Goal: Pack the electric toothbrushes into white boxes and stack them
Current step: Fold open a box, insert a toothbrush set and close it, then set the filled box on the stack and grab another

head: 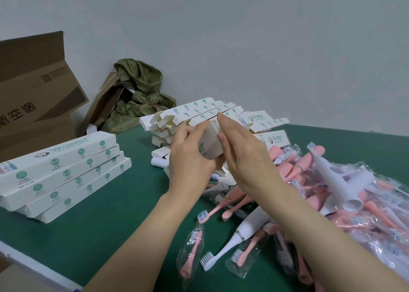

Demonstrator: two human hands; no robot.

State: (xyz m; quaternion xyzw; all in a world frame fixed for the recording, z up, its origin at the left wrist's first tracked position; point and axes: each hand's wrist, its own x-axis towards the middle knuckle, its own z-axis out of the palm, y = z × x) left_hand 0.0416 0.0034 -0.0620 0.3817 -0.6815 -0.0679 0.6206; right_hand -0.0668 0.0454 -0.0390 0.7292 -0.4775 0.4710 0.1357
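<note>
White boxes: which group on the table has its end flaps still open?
The far pile of white boxes behind the hands; its flaps stick out, while the left stack lies closed and flat.

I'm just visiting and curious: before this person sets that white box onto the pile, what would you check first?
1. Box held firmly: ok, left hand grips the white box.
2. End flap closed: ok, the near end looks shut, right hand flat against it.
3. Toothbrush inside: cannot tell, the box hides it.
4. Stack ready: ok, the stack of packed boxes lies flat on the green table, though staggered.
5. More to pack: ok, loose toothbrushes lie on the right.
</note>
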